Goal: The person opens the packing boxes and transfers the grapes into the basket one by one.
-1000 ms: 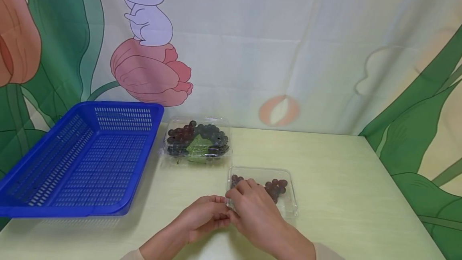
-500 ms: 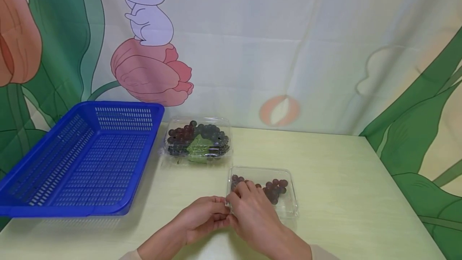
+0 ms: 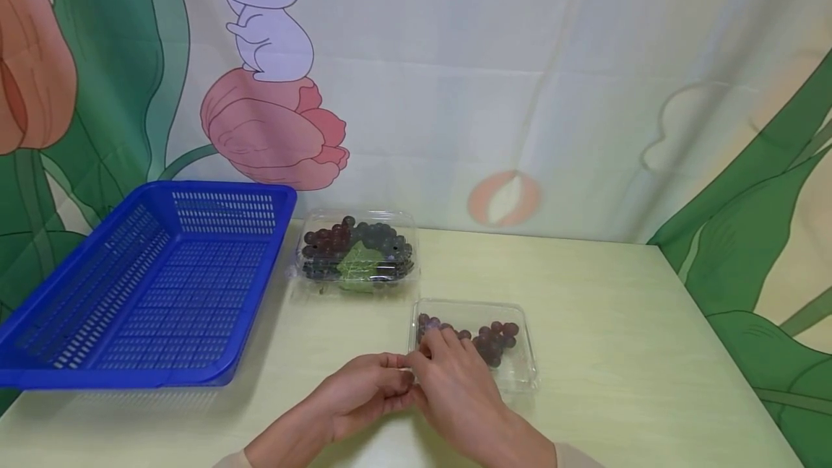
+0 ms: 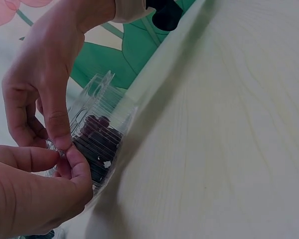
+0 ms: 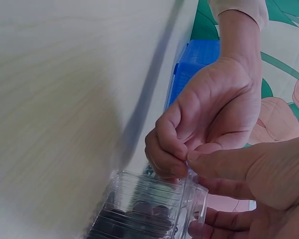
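A clear plastic clamshell box (image 3: 522,370) of dark red grapes (image 3: 497,341) sits on the table in front of me. At its near left corner, my left hand (image 3: 367,390) pinches the plastic rim between thumb and fingers. My right hand (image 3: 463,399) reaches over the lid, its fingers bent and its thumb pinching the same corner. In the left wrist view the thumb of the right hand (image 4: 47,74) meets the fingertips of the left hand (image 4: 37,191) at the edge. The right wrist view shows the ribbed side of the box (image 5: 139,191); fingers cover the corner itself.
Behind, a second clear clamshell box (image 3: 406,219) holds dark grapes with a green leaf (image 3: 360,266). A blue plastic basket (image 3: 256,295) stands on the left. A curtain (image 3: 416,114) printed with flowers and a white animal hangs along the table's back edge.
My right hand has shifted slightly, its fingers drawing back a little from the grapes towards the near left corner. The left hand stays at that corner, and the box has not moved.
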A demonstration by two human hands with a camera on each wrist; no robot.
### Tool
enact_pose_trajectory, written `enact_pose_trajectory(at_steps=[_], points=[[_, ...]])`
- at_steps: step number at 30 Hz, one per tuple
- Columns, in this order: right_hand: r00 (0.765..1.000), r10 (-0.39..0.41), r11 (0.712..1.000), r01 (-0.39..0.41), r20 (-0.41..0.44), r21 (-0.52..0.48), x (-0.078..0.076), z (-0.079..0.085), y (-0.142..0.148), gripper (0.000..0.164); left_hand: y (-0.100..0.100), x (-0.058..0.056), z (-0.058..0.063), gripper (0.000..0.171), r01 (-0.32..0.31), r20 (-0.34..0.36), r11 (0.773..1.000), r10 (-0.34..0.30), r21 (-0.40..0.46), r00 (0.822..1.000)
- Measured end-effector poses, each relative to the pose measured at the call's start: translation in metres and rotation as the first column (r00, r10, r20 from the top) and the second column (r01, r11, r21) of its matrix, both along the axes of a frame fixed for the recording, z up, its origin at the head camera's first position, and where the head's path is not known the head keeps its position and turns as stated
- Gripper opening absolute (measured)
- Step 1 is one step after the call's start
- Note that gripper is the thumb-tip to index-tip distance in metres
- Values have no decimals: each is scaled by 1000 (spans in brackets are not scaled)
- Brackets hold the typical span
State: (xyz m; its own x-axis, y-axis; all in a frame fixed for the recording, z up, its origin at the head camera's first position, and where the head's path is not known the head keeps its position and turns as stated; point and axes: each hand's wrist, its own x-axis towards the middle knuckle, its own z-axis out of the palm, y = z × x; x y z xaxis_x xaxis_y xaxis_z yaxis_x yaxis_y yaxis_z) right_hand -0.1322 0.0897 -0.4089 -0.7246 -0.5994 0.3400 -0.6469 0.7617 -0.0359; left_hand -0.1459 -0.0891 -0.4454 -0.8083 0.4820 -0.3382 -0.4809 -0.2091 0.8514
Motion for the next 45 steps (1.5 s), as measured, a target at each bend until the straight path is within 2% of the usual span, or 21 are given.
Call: enact_pose_trajectory(at_steps=[16, 21, 25, 39, 45], points=[[996, -2, 1000, 4, -86, 27, -1, -2, -2, 18, 1, 1, -3, 24, -20, -9, 1000, 20, -4, 1000], [990, 12, 1000, -11, -138, 8, -1, -4, -2, 14, 2, 0, -2, 18, -31, -1, 999, 31, -12, 1000], [985, 16, 999, -11, -171, 31, 0, -7, -3, 12, 3, 0, -2, 16, -39, 1, 999, 39, -6, 999], [977, 11, 999, -1, -213, 46, 0, -10, -4, 11, 4, 1, -3, 10, -40, -3, 999, 40, -8, 999], [968, 32, 992, 0, -247, 129, 0, -11, -4, 14, 5, 1, -4, 12, -54, -8, 998, 54, -10, 999]])
